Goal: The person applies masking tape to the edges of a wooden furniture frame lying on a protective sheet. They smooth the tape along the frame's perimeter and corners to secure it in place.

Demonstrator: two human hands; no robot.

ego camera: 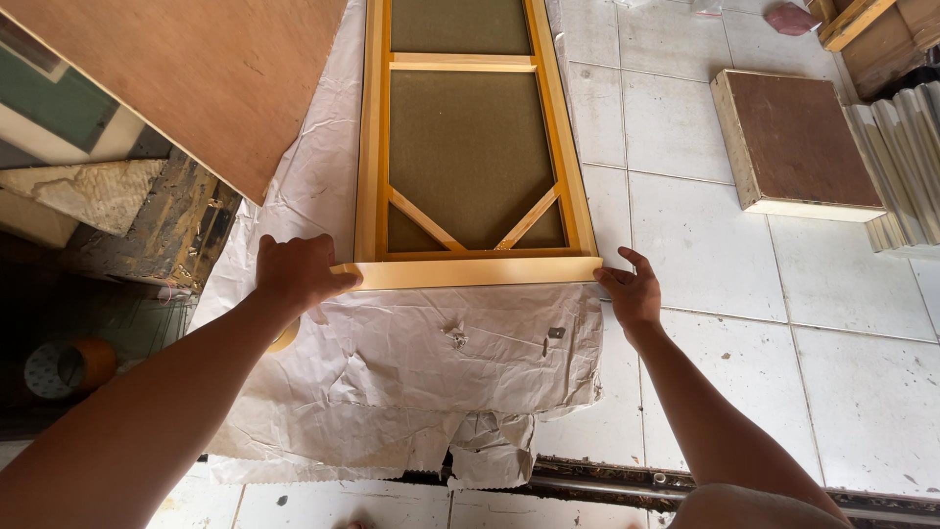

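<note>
Below, left hand (294,272), right hand (632,291) gripping wooden frame (468,270), crumpled white paper (411,362)

left hand (294,274) and right hand (632,291) grip the wooden frame's (470,272) near corners on crumpled white paper (411,362); wood block (798,147) at two o'clock.
</note>
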